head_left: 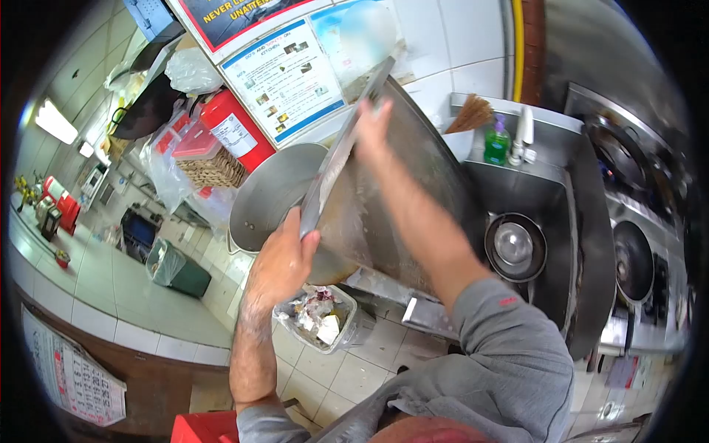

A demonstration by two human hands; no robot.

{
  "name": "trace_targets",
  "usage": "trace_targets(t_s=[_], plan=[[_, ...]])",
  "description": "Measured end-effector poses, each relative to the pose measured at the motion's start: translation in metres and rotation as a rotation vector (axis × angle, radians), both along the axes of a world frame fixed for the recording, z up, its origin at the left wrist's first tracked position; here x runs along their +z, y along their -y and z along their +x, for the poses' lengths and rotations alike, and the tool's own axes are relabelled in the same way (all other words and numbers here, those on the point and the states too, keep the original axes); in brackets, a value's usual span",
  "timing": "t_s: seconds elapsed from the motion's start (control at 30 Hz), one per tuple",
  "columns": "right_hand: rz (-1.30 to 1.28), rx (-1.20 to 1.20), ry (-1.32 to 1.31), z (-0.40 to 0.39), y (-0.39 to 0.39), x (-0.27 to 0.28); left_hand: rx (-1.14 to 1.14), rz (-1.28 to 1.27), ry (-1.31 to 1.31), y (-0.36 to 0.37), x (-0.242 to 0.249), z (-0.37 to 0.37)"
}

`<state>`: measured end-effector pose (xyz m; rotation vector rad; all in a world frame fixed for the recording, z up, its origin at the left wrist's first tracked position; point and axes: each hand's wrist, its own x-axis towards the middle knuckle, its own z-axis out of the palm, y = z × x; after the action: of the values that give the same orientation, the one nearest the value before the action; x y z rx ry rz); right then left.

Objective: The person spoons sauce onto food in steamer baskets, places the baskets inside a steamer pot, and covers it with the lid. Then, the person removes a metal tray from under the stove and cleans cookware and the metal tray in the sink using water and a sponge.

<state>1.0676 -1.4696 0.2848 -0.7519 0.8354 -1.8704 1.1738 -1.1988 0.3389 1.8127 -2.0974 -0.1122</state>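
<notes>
A large flat grey metal panel (413, 177), stained and worn, stands tilted above the counter beside the sink. My left hand (284, 255) grips the lower end of its pale edge, with the thumb on the near face. Higher up on that same edge is my right hand (373, 136), its fingers bent over the rim and slightly blurred. Just left of the panel, a big metal pot (269, 196) opens toward me, partly covered by the panel and my left hand.
A sink (517, 184) with a dark pan and a bowl lies to the right, near a green soap bottle (497, 144). Farther right are stove pans (633, 262). A scrap-filled bin (317, 317) stands below. Behind the pot is a red fire extinguisher (236, 129).
</notes>
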Motion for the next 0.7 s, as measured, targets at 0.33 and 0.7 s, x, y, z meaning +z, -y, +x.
trace_targets(t_s=[0.33, 0.7], plan=[[-0.635, -0.272, -1.049, -0.108, 0.227, 0.023, 0.331, -0.606, -0.278, 0.003, -0.02, -0.027], [-1.04, -0.125, -1.368, -0.03, -0.071, 0.014, 0.382, -0.993, -0.708, 0.009, -0.027, -0.019]])
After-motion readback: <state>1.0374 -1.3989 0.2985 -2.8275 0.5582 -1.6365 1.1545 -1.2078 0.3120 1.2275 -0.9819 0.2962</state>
